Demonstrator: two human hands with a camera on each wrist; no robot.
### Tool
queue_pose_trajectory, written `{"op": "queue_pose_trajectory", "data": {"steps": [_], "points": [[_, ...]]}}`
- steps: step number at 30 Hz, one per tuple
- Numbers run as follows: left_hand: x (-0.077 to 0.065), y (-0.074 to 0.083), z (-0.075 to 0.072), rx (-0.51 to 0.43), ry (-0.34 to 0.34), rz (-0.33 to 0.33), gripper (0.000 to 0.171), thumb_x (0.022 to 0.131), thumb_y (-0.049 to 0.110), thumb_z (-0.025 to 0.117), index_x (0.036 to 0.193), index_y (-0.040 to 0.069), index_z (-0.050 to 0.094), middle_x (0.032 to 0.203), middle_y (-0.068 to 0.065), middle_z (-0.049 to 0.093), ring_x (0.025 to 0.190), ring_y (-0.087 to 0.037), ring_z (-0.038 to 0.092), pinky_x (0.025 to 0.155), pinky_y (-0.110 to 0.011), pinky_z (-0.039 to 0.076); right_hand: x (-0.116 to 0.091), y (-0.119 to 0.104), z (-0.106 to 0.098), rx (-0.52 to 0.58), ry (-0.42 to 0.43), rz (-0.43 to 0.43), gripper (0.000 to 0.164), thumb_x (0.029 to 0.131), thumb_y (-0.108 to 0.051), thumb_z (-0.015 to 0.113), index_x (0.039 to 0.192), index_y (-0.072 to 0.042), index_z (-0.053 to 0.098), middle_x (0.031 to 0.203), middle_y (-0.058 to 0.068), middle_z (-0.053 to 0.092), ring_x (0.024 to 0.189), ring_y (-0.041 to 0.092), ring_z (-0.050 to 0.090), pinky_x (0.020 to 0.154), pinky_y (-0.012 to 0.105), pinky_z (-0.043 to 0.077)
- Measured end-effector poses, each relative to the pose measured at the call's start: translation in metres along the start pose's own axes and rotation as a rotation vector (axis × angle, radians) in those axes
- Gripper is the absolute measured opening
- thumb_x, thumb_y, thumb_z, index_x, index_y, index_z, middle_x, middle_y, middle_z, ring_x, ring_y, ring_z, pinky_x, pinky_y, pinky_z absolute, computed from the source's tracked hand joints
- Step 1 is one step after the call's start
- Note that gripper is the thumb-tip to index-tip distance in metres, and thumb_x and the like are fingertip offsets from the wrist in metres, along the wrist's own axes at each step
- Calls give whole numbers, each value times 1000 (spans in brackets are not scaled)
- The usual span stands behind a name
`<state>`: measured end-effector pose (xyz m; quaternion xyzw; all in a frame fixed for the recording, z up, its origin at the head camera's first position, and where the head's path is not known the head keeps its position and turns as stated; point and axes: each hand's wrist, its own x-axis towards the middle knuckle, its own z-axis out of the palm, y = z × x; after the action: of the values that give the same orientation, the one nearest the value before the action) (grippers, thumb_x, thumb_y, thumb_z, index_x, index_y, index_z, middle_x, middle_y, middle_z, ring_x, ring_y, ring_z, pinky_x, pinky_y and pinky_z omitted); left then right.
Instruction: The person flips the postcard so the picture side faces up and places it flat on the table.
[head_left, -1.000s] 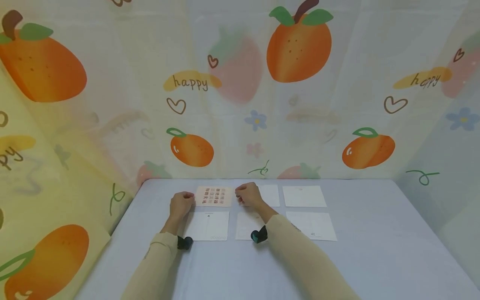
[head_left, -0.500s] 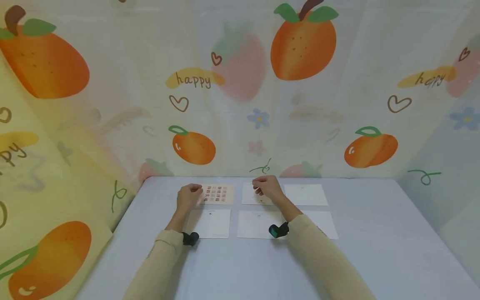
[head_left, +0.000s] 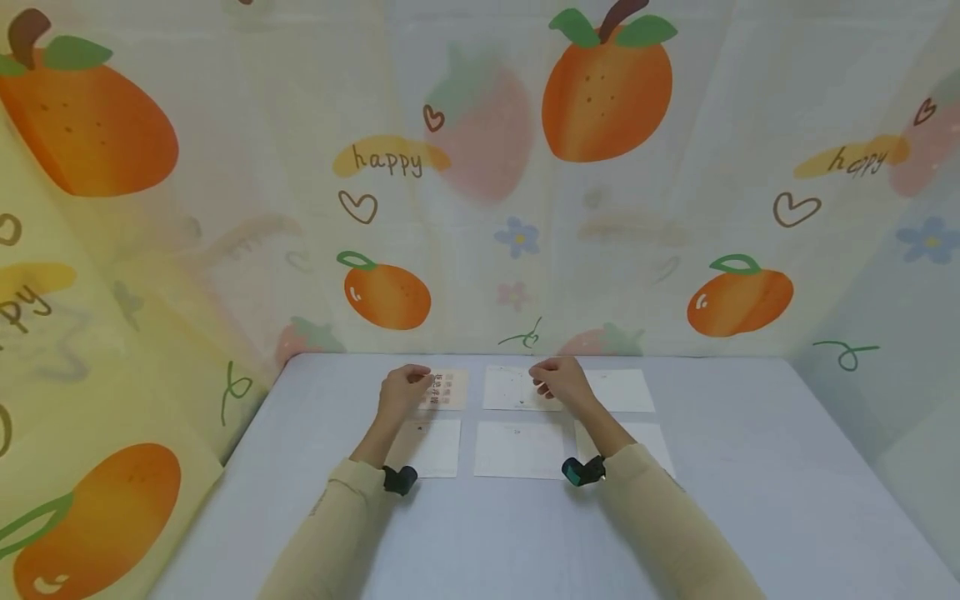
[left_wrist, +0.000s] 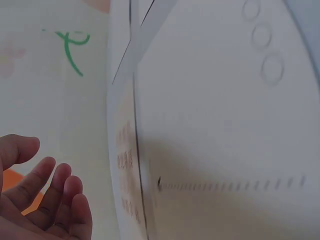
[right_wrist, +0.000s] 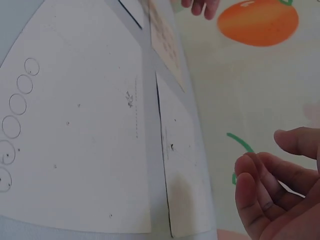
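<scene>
Left grip: mine; fingers loosely curled, thumb apart, nothing held. Shifted rightward over the last second, from beside the left edge of the printed card to a place in front of that card's left part.

Right grip: likewise empty, thumb clear of the curled fingers. Moved right from the gap beside the printed card; now seen across the right end of the upper middle card. No fingertip shows touching paper.

Printed card: pale pink, reddish-brown characters; flat, left end of the far row, partly hidden by my left grip. Not visibly shifted.

Upper right card: white, flat, ending the far row.

Near row, three white cards, flat, apart: lower left card; lower middle card; lower right card, partly behind my right forearm.

Assessment: both grips changed place, the six cards did not; I judge the two rows settled for now and my grips free for any card.

Wrist cameras, two, black: left, right.

Bench: pale covering beneath all cards.

Curtain: fruit print, behind the bench.
</scene>
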<state>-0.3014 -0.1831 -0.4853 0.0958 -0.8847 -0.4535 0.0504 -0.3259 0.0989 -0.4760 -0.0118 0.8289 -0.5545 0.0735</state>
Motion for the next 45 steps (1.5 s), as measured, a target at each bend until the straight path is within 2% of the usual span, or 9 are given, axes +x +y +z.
{"op": "queue_pose_trajectory", "data": {"steps": [7, 15, 20, 26, 29, 36, 45], "points": [[-7, 4, 21, -33, -58, 27, 27, 92, 22, 64, 110, 2, 69, 97, -14, 70, 80, -21, 65, 66, -27, 49, -2, 7, -10, -39, 4, 68, 31, 95, -21, 60, 110, 5, 68, 99, 23, 68, 69, 14, 61, 63, 24, 53], [-12, 11, 34, -51, -51, 77, 24, 90, 18, 66, 106, 1, 71, 95, -15, 70, 86, -24, 62, 75, -34, 49, -1, 13, -21, -54, 23, 100, 33, 94, -21, 61, 110, 7, 67, 89, 17, 68, 66, 13, 59, 59, 22, 50], [-13, 15, 41, -70, -83, 39, 25, 90, 18, 66, 107, 1, 70, 100, -15, 69, 90, -25, 62, 76, -33, 51, 0, 19, -25, -57, 31, 123, 33, 93, -21, 62, 109, 8, 67, 90, 18, 69, 66, 14, 60, 59, 24, 51], [-8, 13, 52, -46, -125, 8, 27, 90, 21, 66, 110, 2, 68, 106, -15, 68, 93, -25, 63, 76, -32, 53, -3, 20, -28, -66, 39, 146, 32, 93, -21, 63, 109, 7, 66, 92, 19, 69, 70, 19, 63, 63, 28, 54], [-7, 15, 58, -35, -130, 10, 28, 90, 21, 67, 110, 1, 68, 105, -16, 68, 93, -26, 63, 76, -33, 53, -3, 21, -30, -67, 41, 147, 32, 92, -20, 64, 108, 8, 66, 89, 17, 69, 67, 18, 62, 60, 26, 52], [-5, 22, 67, 13, -167, -34, 27, 90, 21, 66, 110, 3, 68, 108, -15, 68, 94, -26, 62, 81, -36, 53, -1, 26, -30, -97, 34, 175, 30, 90, -19, 65, 104, 8, 66, 79, 10, 64, 61, 12, 57, 52, 19, 46], [0, 29, 78, 69, -185, -49, 27, 88, 21, 67, 107, 1, 68, 102, -14, 68, 89, -24, 61, 78, -36, 51, 1, 25, -27, -174, 33, 195, 28, 89, -21, 66, 100, 6, 66, 71, 7, 61, 59, 13, 55, 52, 23, 44]]}}
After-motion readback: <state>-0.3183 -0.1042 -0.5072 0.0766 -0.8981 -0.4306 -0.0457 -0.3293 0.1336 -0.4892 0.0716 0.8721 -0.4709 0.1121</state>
